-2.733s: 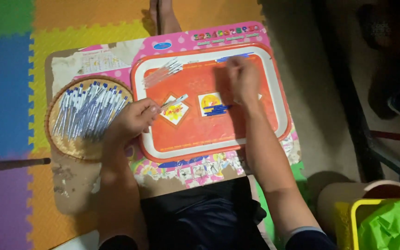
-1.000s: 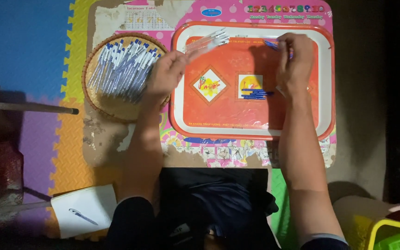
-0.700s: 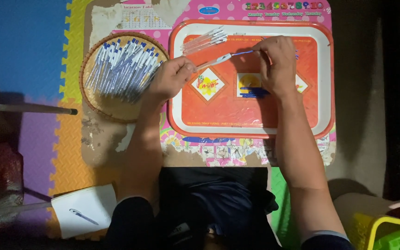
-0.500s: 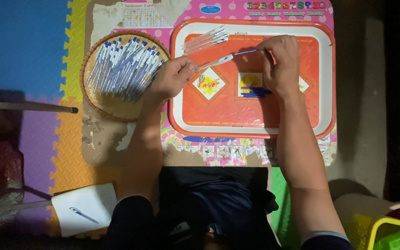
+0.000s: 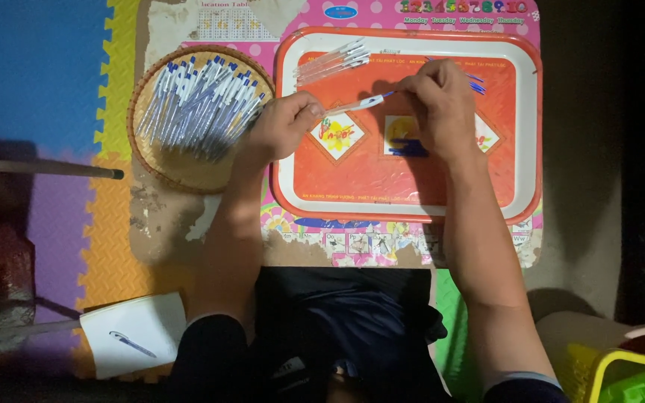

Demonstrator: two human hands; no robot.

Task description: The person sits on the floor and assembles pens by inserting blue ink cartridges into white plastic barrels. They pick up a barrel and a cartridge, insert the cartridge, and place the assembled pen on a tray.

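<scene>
Hands barely shifted: we hold one pen (image 5: 360, 103) over the tray (image 5: 529, 134).
Left hand (image 5: 281, 128) grips its barrel, right hand (image 5: 442, 104) pinches its tip; basket (image 5: 151, 160) left.

A round woven basket (image 5: 188, 168) full of white pens with blue caps (image 5: 199, 104) stands at the left edge of the low pink table (image 5: 293, 15). On the foam floor mat (image 5: 46, 67), a wooden stick (image 5: 57, 169) lies to the left. A white paper (image 5: 134, 343) lies near the bottom left corner, and a yellow bin (image 5: 628, 369) at the bottom right.

Bright centre, dark shadowed edges.
</scene>
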